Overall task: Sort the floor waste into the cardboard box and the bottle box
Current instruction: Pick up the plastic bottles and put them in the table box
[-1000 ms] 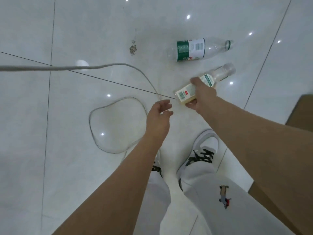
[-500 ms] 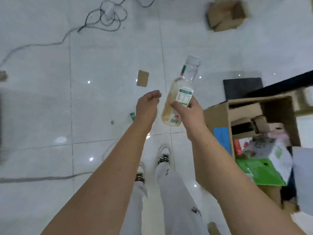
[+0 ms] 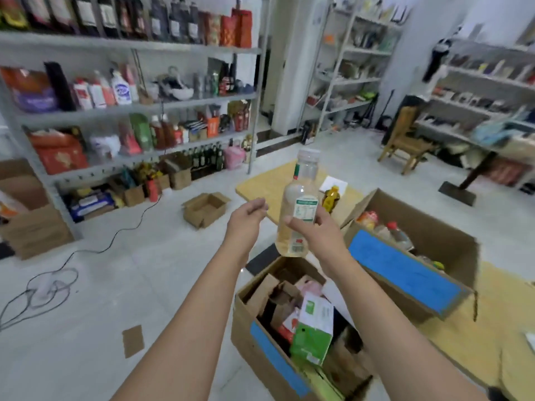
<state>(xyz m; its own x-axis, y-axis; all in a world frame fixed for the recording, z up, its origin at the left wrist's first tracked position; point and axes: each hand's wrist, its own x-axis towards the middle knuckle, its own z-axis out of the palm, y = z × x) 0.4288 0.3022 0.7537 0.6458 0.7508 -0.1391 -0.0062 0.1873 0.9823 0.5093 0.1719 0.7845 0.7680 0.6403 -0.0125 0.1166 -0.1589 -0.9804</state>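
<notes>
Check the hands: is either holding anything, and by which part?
Right hand holds the plastic bottle upright, gripped round its labelled middle. Left hand holds nothing.

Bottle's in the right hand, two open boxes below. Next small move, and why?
Probably swing the right hand rightward and away to bring the bottle over the far box, then release. That box holds other bottles, while the near box, just under the bottle in this view, holds cardboard scraps and a green carton.
</notes>
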